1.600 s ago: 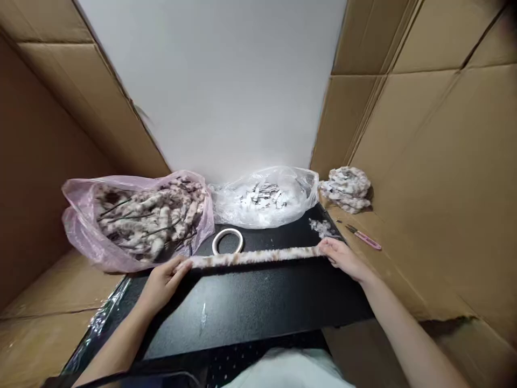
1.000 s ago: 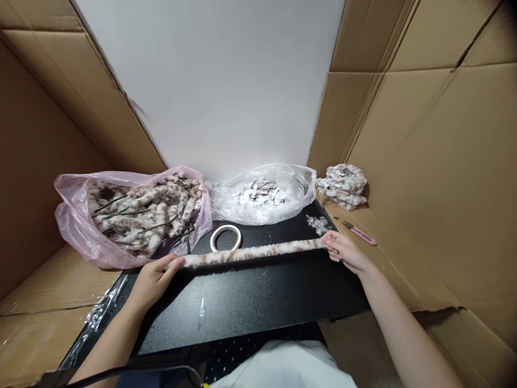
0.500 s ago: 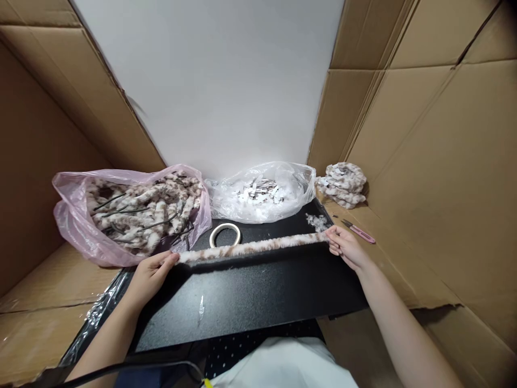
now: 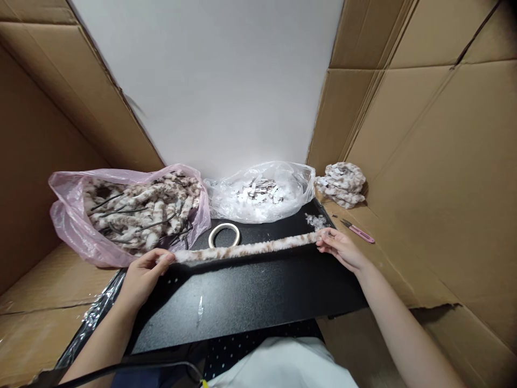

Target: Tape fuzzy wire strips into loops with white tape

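A long, narrow strip of fluffy white and brown fur fabric stretches nearly straight over the black tabletop. Its left end is pinched between the thumb and fingers of my left hand. At the other end, my right hand grips the strip with its fingertips. A roll of pale tape lies flat just behind the strip. Close to my left hand stands a pink plastic bag holding many furry pieces with dark cords sticking out.
A clear plastic bag with small white pieces lies at the back. Right of it sit a fur strip bundle and pink-handled thread snips. Loose fluff lies near my right hand. Cardboard walls rise on both sides.
Both hands have shifted slightly left with the strip, my right hand somewhat more. The fur strip stays held at both ends.
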`<action>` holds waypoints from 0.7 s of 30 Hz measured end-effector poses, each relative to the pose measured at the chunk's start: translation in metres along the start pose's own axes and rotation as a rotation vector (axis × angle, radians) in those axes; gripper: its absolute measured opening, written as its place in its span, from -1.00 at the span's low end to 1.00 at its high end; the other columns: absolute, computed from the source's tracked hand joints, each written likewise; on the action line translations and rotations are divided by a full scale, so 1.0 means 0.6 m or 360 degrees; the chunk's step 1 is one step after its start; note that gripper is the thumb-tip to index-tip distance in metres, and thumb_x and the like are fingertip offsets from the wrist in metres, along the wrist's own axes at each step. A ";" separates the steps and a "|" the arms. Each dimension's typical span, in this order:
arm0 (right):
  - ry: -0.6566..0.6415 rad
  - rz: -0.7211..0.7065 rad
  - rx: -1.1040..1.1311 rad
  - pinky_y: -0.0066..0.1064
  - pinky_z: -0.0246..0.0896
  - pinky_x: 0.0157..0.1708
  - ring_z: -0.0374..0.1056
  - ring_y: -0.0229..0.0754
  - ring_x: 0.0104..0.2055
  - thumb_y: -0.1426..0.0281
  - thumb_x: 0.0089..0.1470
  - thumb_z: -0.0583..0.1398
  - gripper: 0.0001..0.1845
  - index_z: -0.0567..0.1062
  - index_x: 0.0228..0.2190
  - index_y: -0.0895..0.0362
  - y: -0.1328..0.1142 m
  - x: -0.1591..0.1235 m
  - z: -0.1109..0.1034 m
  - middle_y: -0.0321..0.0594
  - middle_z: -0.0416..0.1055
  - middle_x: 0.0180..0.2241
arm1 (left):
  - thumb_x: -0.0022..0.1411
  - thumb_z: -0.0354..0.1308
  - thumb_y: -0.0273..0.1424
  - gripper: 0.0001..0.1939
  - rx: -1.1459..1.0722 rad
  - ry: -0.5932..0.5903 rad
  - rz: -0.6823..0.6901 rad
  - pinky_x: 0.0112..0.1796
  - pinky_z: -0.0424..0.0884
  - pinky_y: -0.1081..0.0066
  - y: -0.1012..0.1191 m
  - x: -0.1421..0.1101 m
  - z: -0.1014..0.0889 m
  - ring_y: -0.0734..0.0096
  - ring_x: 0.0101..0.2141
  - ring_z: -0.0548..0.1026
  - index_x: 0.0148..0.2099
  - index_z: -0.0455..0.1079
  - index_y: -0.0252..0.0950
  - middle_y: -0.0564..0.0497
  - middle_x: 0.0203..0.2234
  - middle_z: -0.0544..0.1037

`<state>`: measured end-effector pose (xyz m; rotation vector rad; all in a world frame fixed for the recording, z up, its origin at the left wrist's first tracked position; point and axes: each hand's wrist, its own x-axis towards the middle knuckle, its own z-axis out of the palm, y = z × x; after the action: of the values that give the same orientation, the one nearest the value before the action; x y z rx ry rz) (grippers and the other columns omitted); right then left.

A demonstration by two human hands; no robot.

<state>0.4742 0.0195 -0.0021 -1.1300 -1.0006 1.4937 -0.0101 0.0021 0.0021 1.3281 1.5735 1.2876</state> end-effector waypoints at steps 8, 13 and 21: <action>-0.0006 0.0002 0.0095 -0.43 0.34 -0.39 0.40 -0.27 -0.48 0.14 -0.18 0.40 -0.57 0.55 -0.29 0.13 0.004 0.000 0.005 -0.25 0.52 -0.48 | -0.31 0.47 -0.31 -0.62 -0.0678 -0.0075 -0.0290 -0.56 0.35 0.58 0.016 0.000 0.010 0.55 -0.57 0.33 -0.41 0.47 -0.37 0.08 -0.59 0.44; -0.0012 0.0034 0.0141 -0.44 0.36 -0.37 0.42 -0.27 -0.47 0.17 -0.16 0.40 -0.60 0.57 -0.29 0.13 0.010 0.003 0.007 -0.23 0.54 -0.48 | -0.24 0.48 -0.42 -0.64 -0.0872 -0.0210 -0.0466 -0.56 0.43 0.57 0.024 -0.005 0.017 0.56 -0.59 0.36 -0.36 0.48 -0.44 -0.06 -0.43 0.53; 0.0043 0.0075 0.0266 -0.47 0.40 -0.36 0.44 -0.29 -0.47 0.28 -0.07 0.36 -0.71 0.57 -0.25 0.11 0.016 0.008 -0.006 -0.25 0.54 -0.48 | -0.09 0.41 -0.47 -0.80 -0.1176 -0.0293 -0.0624 -0.62 0.41 0.56 0.027 -0.010 0.016 0.54 -0.63 0.33 -0.48 0.43 -0.41 0.02 -0.58 0.44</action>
<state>0.4750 0.0228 -0.0129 -1.0576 -0.8193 1.5646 0.0046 -0.0016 0.0146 0.6140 1.0012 1.2666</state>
